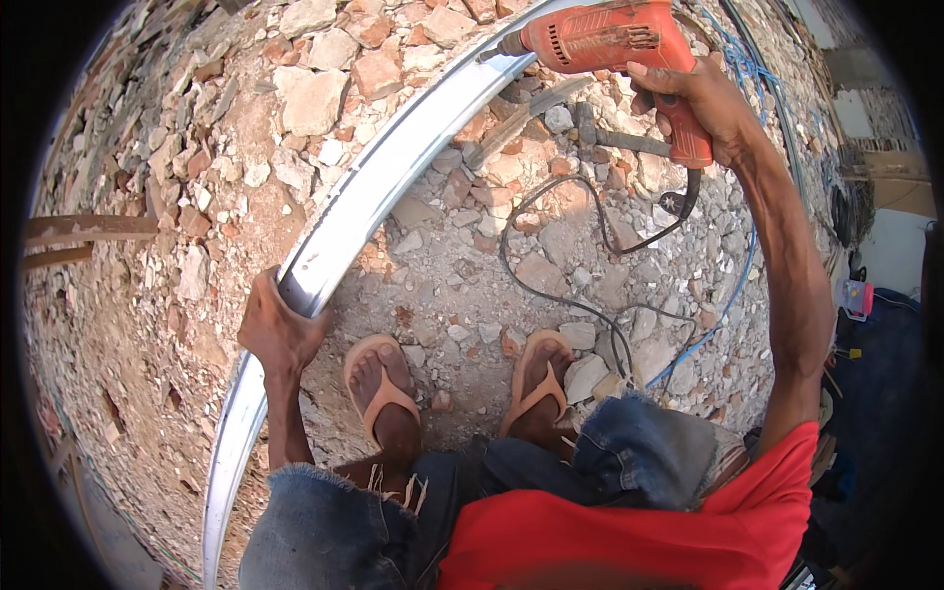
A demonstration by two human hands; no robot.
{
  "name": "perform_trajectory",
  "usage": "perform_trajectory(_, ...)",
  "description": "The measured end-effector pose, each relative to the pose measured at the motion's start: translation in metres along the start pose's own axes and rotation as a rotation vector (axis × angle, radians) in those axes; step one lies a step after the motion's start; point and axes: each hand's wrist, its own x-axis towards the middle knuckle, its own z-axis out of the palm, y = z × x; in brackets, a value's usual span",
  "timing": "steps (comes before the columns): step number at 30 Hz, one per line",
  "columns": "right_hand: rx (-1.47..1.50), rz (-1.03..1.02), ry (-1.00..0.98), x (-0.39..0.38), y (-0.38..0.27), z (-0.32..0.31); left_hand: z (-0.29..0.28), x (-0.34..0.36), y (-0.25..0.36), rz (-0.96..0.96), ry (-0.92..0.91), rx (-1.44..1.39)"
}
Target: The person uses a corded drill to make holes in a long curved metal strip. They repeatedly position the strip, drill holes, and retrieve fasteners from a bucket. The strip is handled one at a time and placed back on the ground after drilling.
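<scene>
A long shiny metal channel (388,177) runs diagonally from the bottom left up to the top, curved by the lens. My left hand (285,329) is closed around its lower part. My right hand (703,108) grips the handle of a red corded power drill (595,39), whose black chuck and bit point left at the upper part of the channel; whether the tip touches it I cannot tell. Below the drill a hammer (629,140) lies on the rubble, beside a wooden piece (511,128). The drill's black cord (506,241) hangs down and loops across the ground.
Broken brick and concrete rubble (315,98) covers the ground around my sandalled feet. A blue cable (723,315) runs at the right. Wooden strips (88,231) lie at the left edge. A pink-and-clear container (854,298) and dark blue fabric (890,374) are at the far right.
</scene>
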Motion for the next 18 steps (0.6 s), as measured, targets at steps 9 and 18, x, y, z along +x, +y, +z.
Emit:
perform_trajectory(9, 0.318, -0.009, -0.018, -0.032, 0.004, 0.0, -0.002, 0.006, -0.002, 0.001, -0.02, 0.053)
perform_trajectory(18, 0.888, 0.144, -0.353, -0.101, 0.036, 0.02, -0.003, 0.003, -0.01, 0.29, 0.108, -0.155)
